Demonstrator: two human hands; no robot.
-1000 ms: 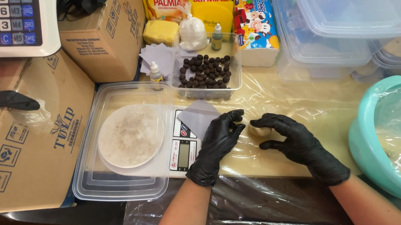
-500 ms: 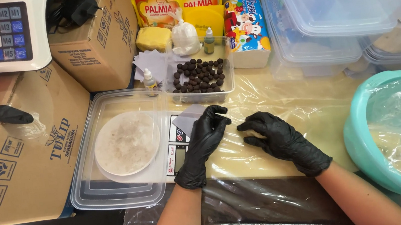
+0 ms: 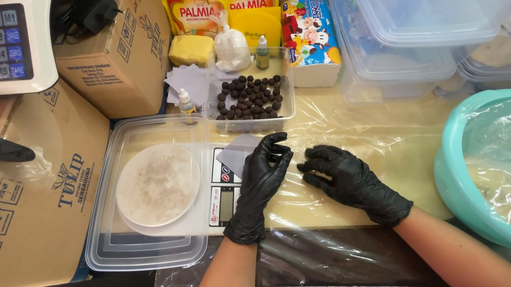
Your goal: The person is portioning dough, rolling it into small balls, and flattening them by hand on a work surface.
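Note:
Both my hands wear black gloves and rest on the plastic-covered table. My left hand (image 3: 264,179) has its fingers curled and apart, its tips beside a small white paper square (image 3: 239,152) that lies on the digital kitchen scale (image 3: 223,197). It holds nothing that I can see. My right hand (image 3: 342,177) is cupped, fingertips down on the table, over a small pale piece of dough of which only a sliver shows. A clear tray of dark round balls (image 3: 252,96) stands just behind my hands.
The scale sits in a clear plastic lid (image 3: 109,254) with a floury round plate (image 3: 157,184). Cardboard boxes (image 3: 28,211) stand at the left, a teal bowl (image 3: 455,179) lined with plastic and holding dough at the right. Stacked clear containers (image 3: 420,25), margarine packets and small dropper bottles line the back.
The pale dough piece seen between my hands a second ago is now under my right hand. My left hand has curled its fingers closer to the paper square.

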